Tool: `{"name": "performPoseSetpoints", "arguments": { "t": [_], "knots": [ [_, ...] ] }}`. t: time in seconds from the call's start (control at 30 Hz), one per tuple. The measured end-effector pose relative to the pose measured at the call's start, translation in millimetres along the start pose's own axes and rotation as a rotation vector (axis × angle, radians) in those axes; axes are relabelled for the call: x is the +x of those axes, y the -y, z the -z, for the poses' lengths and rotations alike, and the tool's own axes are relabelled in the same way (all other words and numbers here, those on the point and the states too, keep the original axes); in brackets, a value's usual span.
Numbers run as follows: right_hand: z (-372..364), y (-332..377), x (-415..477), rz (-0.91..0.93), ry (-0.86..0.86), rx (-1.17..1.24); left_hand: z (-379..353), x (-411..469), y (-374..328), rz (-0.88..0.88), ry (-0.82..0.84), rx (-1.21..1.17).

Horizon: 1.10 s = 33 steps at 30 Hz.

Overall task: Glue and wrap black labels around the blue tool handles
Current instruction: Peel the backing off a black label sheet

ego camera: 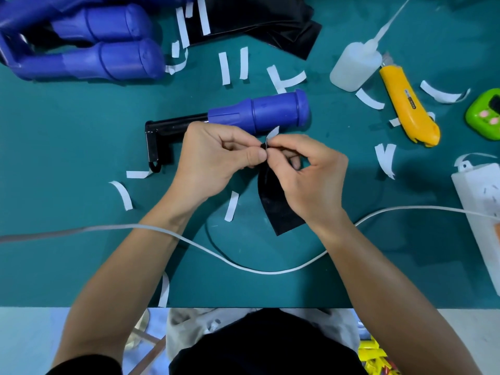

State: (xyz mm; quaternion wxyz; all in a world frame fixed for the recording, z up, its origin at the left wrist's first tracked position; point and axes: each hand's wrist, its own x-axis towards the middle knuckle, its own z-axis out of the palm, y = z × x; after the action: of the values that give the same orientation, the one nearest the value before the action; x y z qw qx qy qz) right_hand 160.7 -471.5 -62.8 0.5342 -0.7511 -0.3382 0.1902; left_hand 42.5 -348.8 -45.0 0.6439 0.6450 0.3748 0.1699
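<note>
A black label (281,212) hangs over the green table, held by its top corner. My left hand (216,158) pinches that corner between thumb and forefinger. My right hand (305,171) pinches a white backing strip (272,133) that sticks up from the same corner. Just behind my hands lies a tool with a blue handle (265,112) and a black metal shaft (173,127), handle end pointing right. Neither hand touches it.
Several more blue-handled tools (89,41) are piled at the back left, beside black label sheets (270,17). A glue bottle (357,63), a yellow utility knife (408,106), a green device (484,109) and a white power strip (481,207) sit on the right. A white cable (243,263) crosses the front; white strips lie scattered.
</note>
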Motion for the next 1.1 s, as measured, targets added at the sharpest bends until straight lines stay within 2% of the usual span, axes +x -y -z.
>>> {"name": "performPoseSetpoints", "arguments": {
  "t": [0.5, 1.1],
  "knots": [
    [6.5, -3.8, 17.1, -0.212, 0.234, 0.233, 3.3, 2.2, 6.6, -0.043, 0.093, 0.19],
    [5.4, -6.5, 17.7, -0.218, 0.25, 0.192, 4.2, 2.6, 7.7, -0.03, 0.073, 0.228]
  ]
}}
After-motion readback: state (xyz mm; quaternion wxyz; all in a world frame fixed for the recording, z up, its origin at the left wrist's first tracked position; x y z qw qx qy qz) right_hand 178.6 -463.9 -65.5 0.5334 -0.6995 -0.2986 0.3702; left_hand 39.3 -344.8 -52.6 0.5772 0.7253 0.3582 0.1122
